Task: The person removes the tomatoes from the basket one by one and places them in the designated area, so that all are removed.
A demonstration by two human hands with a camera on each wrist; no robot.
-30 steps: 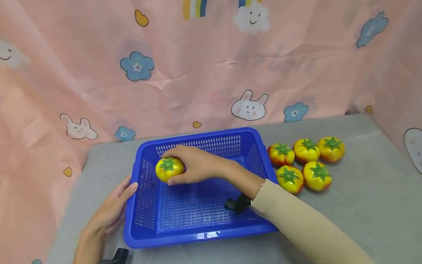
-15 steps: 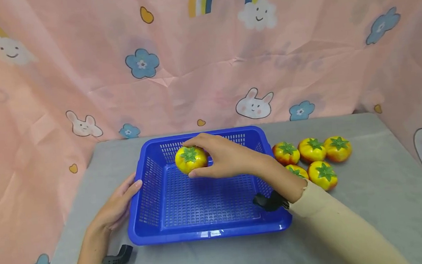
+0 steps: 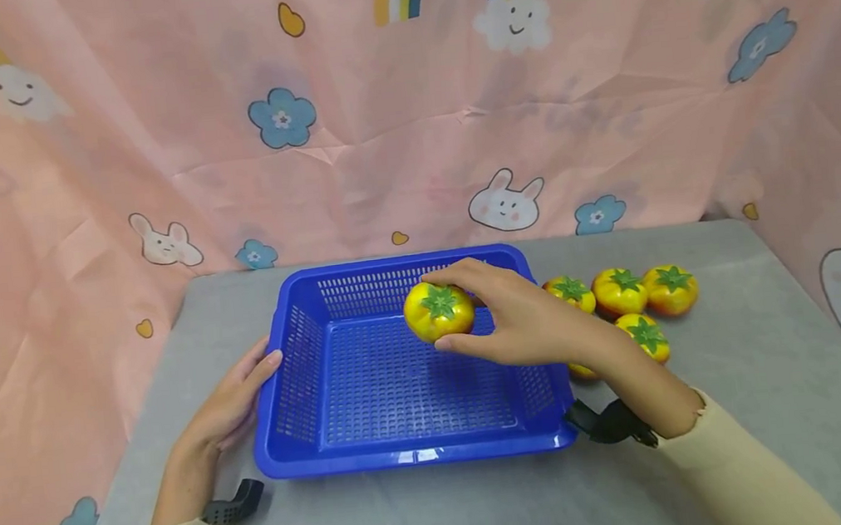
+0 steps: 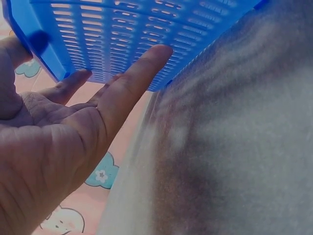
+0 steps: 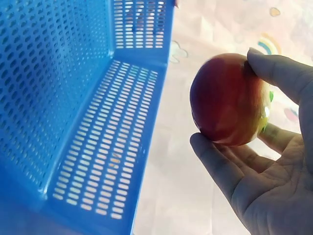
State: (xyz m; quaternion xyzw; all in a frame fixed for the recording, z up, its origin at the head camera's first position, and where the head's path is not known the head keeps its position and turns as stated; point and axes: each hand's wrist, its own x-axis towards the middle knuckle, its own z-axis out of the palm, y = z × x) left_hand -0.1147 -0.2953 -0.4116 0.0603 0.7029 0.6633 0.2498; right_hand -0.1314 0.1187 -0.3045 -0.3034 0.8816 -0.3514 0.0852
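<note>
A yellow-and-red tomato (image 3: 439, 312) with a star of green leaves is in my right hand (image 3: 519, 316), pinched between thumb and fingers above the right half of a blue plastic basket (image 3: 415, 456). The right wrist view shows the red underside of this tomato (image 5: 227, 100), with the fingertips round it and the basket's slotted wall (image 5: 105, 142) beside it. My left hand (image 3: 226, 404) holds the basket's left rim, thumb on top. In the left wrist view its fairly straight fingers (image 4: 132, 83) lie along the outside of the slotted wall.
Several more tomatoes (image 3: 620, 291) stand grouped on the grey table (image 3: 733, 402) right of the basket, partly hidden by my right arm. A pink patterned cloth (image 3: 381, 157) hangs behind and at both sides. Each wrist wears a black mount (image 3: 235, 504).
My right hand has moved right with the tomato, from the basket's left end to over its right half. The left hand keeps its place on the rim.
</note>
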